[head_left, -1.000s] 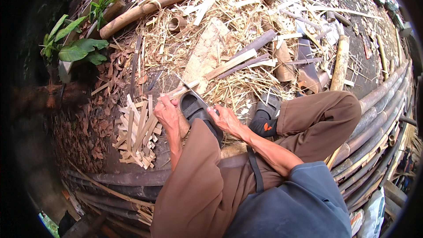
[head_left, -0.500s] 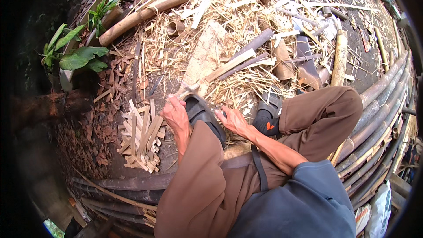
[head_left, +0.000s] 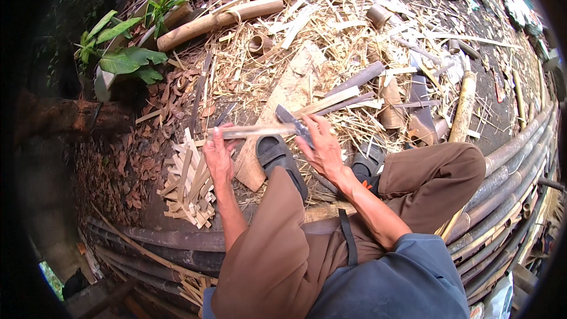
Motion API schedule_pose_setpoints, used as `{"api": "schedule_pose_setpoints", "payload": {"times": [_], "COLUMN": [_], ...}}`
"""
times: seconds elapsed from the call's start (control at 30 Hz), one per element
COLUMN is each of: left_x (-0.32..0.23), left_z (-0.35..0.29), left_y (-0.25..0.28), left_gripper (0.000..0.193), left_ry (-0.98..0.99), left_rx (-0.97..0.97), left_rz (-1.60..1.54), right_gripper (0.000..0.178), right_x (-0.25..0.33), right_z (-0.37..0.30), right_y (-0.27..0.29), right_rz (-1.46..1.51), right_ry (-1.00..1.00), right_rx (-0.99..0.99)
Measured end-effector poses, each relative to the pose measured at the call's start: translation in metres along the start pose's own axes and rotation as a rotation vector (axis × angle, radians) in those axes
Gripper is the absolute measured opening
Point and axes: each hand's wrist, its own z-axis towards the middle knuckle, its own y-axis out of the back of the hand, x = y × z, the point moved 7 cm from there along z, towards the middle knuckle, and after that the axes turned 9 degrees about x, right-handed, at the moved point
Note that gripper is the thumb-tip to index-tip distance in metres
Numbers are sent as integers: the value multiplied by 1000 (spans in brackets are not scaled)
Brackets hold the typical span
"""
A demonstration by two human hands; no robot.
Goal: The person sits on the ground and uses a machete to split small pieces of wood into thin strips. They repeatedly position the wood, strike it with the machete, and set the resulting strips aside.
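My left hand [head_left: 218, 155] grips one end of a thin bamboo strip [head_left: 254, 132] held level in front of me. Gripped in my right hand [head_left: 321, 146], a dark-bladed knife [head_left: 293, 123] has its blade laid against the strip's right end. Both hands hover above my left foot in a black sandal [head_left: 279, 159]. A pile of cut bamboo slats [head_left: 189, 184] lies on the ground just left of my left hand. My legs in brown trousers [head_left: 277, 254] fill the lower middle.
A flat wooden slab [head_left: 283, 106] lies under my foot amid straw and bamboo shavings. Bamboo tube offcuts [head_left: 378, 16] and split pieces are scattered beyond. Long bamboo poles [head_left: 508, 183] run along the right and below me. A green-leaved plant [head_left: 127, 53] grows at upper left.
Both hands have risen from low by my foot. The strip is now held level between them, and the knife blade meets its right end.
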Motion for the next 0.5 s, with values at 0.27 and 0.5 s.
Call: {"api": "schedule_pose_setpoints", "payload": {"times": [0.27, 0.5], "left_x": [73, 30], "left_z": [7, -19], "left_y": [-38, -98], "left_gripper": [25, 52], "left_ry": [109, 146], "left_rx": [-97, -255], "left_rz": [-845, -341], "right_gripper": [28, 53], "right_x": [-16, -26], "right_z": [-5, -43], "right_y": [-54, -73], "right_rz": [309, 701], "right_ry": [30, -269], "right_rx": [396, 666]}}
